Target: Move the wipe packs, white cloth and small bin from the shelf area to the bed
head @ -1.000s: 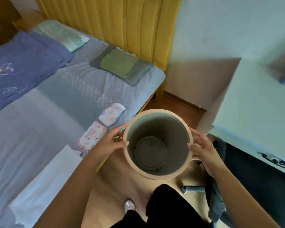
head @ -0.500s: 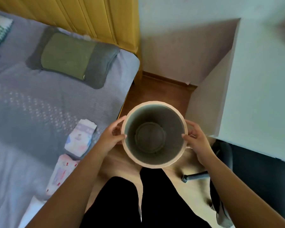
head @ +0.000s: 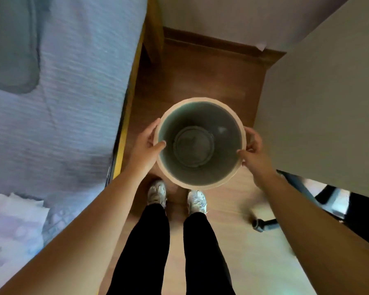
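Note:
A small round bin (head: pixel 228 179) with a pale pink rim and an empty grey inside is held upright over the wooden floor, between the bed and the white desk. My left hand (head: pixel 146 149) grips its left rim, thumb hooked inside. My right hand (head: pixel 252 153) grips the right rim. On the bed (head: pixel 73 103) at the lower left lies a wipe pack (head: pixel 11 226), blurred and partly cut by the frame edge. The white cloth is out of view.
A grey-green pillow (head: pixel 11 45) lies at the bed's top left. A white desk (head: pixel 328 103) stands on the right, with a chair base and castor (head: pixel 258 225) under it. My feet (head: pixel 177 196) stand on the floor below the bin.
The view has tilted down toward the floor and feet. The bin stays in both hands, and the bed and wipe packs have slid left and down in the frame.

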